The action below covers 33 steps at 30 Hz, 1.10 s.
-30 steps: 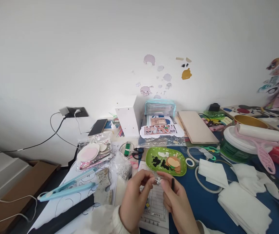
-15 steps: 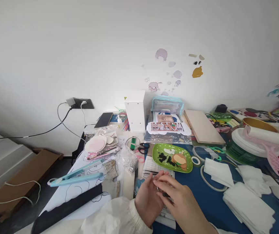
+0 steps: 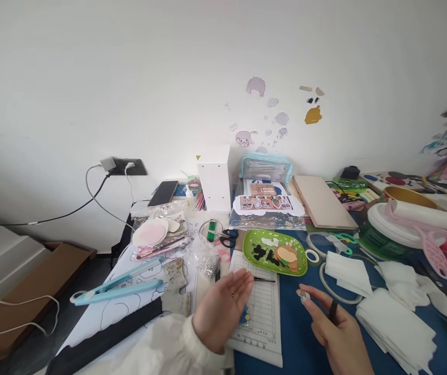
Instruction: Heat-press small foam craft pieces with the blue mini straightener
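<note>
My left hand (image 3: 225, 307), its palm turned up and fingers stretched out, hovers over a printed sheet of paper (image 3: 264, 333). A tiny dark speck shows on the palm; I cannot make out what it is. To the right, over the blue table surface (image 3: 297, 338), my right hand (image 3: 338, 330) pinches a small shiny, clear-looking piece (image 3: 304, 296) between thumb and fingertip. A short black stick-like thing (image 3: 333, 310) pokes out between its fingers. Thin dark tweezers (image 3: 264, 279) rest on the paper. Beyond lies a green tray (image 3: 248, 255) with cut-out black, white and tan pieces.
White tissues (image 3: 395, 328) are stacked at the right, near a tape roll (image 3: 312, 256) and a green tub (image 3: 383, 237) topped by a pink lint roller (image 3: 434, 245). On the left are a light-blue hair straightener (image 3: 125, 289), a black strip (image 3: 110, 333) and black scissors (image 3: 229, 238).
My hands were together, right fingers over the left palm. They have parted: the right moved right with the small shiny piece, the left shifted slightly left and opened flat.
</note>
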Motion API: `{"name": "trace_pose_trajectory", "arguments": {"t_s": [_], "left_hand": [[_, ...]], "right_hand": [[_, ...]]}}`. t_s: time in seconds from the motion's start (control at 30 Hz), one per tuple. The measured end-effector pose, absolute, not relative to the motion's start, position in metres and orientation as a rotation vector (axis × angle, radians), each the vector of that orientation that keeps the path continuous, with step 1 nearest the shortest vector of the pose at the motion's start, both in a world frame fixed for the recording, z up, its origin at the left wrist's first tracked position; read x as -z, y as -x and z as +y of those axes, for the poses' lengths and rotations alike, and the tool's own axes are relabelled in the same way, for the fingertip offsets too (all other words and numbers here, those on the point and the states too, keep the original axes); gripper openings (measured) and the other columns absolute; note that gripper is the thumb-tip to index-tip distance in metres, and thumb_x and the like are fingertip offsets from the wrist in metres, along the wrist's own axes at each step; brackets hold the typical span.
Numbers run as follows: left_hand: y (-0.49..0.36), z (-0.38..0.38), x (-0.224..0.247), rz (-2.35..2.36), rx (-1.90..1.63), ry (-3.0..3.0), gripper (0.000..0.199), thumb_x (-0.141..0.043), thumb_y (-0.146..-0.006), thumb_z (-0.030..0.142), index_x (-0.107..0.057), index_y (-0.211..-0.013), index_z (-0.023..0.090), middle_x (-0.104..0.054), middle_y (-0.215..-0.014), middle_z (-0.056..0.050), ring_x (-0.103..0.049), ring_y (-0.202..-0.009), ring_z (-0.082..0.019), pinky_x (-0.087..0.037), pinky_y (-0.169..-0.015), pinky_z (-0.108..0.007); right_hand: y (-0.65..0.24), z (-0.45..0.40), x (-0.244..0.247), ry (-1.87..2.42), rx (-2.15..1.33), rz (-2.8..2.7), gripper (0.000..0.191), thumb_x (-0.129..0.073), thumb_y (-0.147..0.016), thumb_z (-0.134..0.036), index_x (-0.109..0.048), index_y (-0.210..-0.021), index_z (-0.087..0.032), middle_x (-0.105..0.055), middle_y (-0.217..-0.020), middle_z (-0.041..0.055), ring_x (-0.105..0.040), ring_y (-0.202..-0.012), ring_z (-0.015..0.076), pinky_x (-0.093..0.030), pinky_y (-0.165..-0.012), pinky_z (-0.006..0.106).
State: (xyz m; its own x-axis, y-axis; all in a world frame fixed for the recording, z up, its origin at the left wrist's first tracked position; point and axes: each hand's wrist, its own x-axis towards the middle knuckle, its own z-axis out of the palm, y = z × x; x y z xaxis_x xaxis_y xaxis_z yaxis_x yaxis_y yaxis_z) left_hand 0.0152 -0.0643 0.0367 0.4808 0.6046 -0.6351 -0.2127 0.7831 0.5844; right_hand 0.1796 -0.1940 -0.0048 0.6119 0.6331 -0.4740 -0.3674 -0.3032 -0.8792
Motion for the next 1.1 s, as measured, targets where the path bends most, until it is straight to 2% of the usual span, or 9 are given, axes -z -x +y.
{"name": "trace_pose_trajectory", "arguments": {"t_s": [0.1, 0.2, 0.37, 0.47, 0.57, 0.67, 0.83, 0.97, 1.1], "left_hand": [[-0.011, -0.037, -0.05, 0.978, -0.236, -1.243, 0.026, -0.033, -0.093, 0.023, -0.056, -0.085, 0.013, -0.06, -0.079, -0.004, -0.059, -0.065, -0.008, -0.046, -0.057, -0.018], [-0.028, -0.004, -0.059, 0.976, -0.116, -1.486, 0.024, -0.04, -0.091, 0.02, -0.056, -0.074, 0.013, -0.054, -0.065, 0.001, -0.05, -0.052, -0.007, -0.041, -0.05, -0.019], [-0.087, 0.033, -0.059, 0.987, 0.071, -1.95, 0.027, -0.053, -0.089, 0.033, -0.057, -0.108, 0.015, -0.06, -0.107, -0.007, -0.06, -0.09, -0.017, -0.052, -0.077, -0.037], [-0.111, 0.039, -0.052, 0.984, 0.159, -2.177, 0.03, -0.053, -0.089, 0.033, -0.055, -0.114, 0.017, -0.057, -0.116, -0.008, -0.058, -0.098, -0.02, -0.051, -0.083, -0.04], [-0.118, 0.041, -0.043, 0.991, 0.191, -2.347, 0.031, -0.053, -0.089, 0.033, -0.055, -0.115, 0.016, -0.057, -0.116, -0.008, -0.059, -0.098, -0.02, -0.051, -0.083, -0.04], [-0.116, 0.042, -0.039, 0.998, 0.161, -2.477, 0.031, -0.053, -0.089, 0.033, -0.055, -0.114, 0.016, -0.058, -0.114, -0.008, -0.059, -0.097, -0.02, -0.051, -0.082, -0.041], [-0.102, 0.033, -0.055, 0.983, 0.059, -2.611, 0.021, -0.047, -0.092, 0.028, -0.061, -0.099, 0.014, -0.064, -0.1, -0.007, -0.06, -0.092, -0.018, -0.049, -0.083, -0.039], [-0.072, 0.016, -0.08, 1.01, 0.01, -2.646, 0.027, -0.037, -0.091, 0.02, -0.064, -0.091, 0.016, -0.068, -0.088, -0.009, -0.063, -0.084, -0.023, -0.047, -0.073, -0.036], [-0.034, 0.002, -0.088, 0.954, -0.026, -2.586, 0.029, -0.034, -0.09, 0.019, -0.063, -0.091, 0.02, -0.07, -0.088, -0.004, -0.064, -0.085, -0.02, -0.046, -0.074, -0.031]], "right_hand": [[-0.178, -0.193, 0.009, 1.552, -1.059, -0.231, 0.07, -0.072, -0.062, -0.059, -0.061, -0.115, -0.014, -0.023, -0.045, -0.01, -0.018, -0.045, 0.0082, -0.014, -0.043, 0.026], [-0.173, -0.19, 0.005, 1.593, -1.063, -0.326, 0.065, -0.07, -0.064, -0.059, -0.064, -0.111, -0.015, -0.022, -0.045, -0.0096, -0.018, -0.045, 0.0084, -0.015, -0.044, 0.026], [-0.164, -0.188, -0.003, 1.684, -0.973, -0.461, 0.054, -0.07, -0.063, -0.056, -0.07, -0.099, -0.015, -0.028, -0.045, -0.0075, -0.019, -0.046, 0.0082, -0.019, -0.043, 0.024], [-0.164, -0.191, -0.005, 1.696, -1.023, -0.462, 0.051, -0.069, -0.064, -0.055, -0.071, -0.097, -0.017, -0.046, -0.051, -0.0026, -0.025, -0.046, 0.0086, -0.026, -0.043, 0.023], [-0.165, -0.195, -0.006, 1.684, -1.051, -0.452, 0.049, -0.069, -0.064, -0.056, -0.072, -0.096, -0.019, -0.064, -0.075, 0.0047, -0.037, -0.048, 0.0101, -0.036, -0.046, 0.024], [-0.165, -0.197, -0.005, 1.665, -1.033, -0.47, 0.047, -0.068, -0.065, -0.056, -0.073, -0.096, -0.02, -0.068, -0.087, 0.0076, -0.048, -0.054, 0.0143, -0.043, -0.05, 0.025], [-0.165, -0.196, 0.001, 1.687, -1.026, -0.516, 0.045, -0.067, -0.067, -0.055, -0.073, -0.096, -0.021, -0.068, -0.085, 0.0067, -0.045, -0.052, 0.0129, -0.043, -0.049, 0.024], [-0.166, -0.196, 0.005, 1.683, -1.023, -0.511, 0.045, -0.068, -0.065, -0.054, -0.073, -0.095, -0.021, -0.068, -0.09, 0.0069, -0.045, -0.053, 0.0122, -0.043, -0.049, 0.024], [-0.163, -0.194, 0.0, 1.702, -1.059, -0.455, 0.046, -0.071, -0.063, -0.053, -0.073, -0.095, -0.02, -0.067, -0.075, 0.005, -0.042, -0.048, 0.0103, -0.039, -0.045, 0.022]]}}
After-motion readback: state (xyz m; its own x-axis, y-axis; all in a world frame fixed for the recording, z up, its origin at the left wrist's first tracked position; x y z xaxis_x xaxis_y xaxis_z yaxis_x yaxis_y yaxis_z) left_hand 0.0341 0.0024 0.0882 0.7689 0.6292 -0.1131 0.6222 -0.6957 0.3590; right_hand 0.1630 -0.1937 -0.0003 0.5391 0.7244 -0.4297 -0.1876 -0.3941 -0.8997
